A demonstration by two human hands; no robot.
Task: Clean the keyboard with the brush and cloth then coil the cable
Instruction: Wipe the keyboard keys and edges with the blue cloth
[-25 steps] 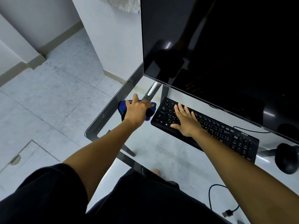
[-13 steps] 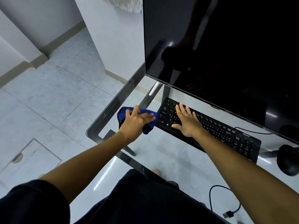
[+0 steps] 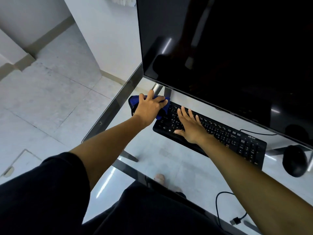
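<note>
A black keyboard (image 3: 225,133) lies slanted on the glass desk (image 3: 108,114) under the monitor. My left hand (image 3: 149,106) presses a blue cloth (image 3: 133,100) against the keyboard's left end, fingers closed over the cloth. My right hand (image 3: 189,128) rests flat on the keys at the left half, fingers spread, holding nothing. The keyboard's black cable (image 3: 220,206) loops at the lower right and ends in a USB plug (image 3: 236,221). No brush is in view.
A large dark monitor (image 3: 228,56) fills the upper right, close above the keyboard. A black mouse (image 3: 294,161) sits right of the keyboard. The desk's left edge runs just beside the cloth. My legs and a foot show through the glass.
My left hand has slid the blue cloth from beside the keyboard onto its left end. My right hand stays flat on the keys.
</note>
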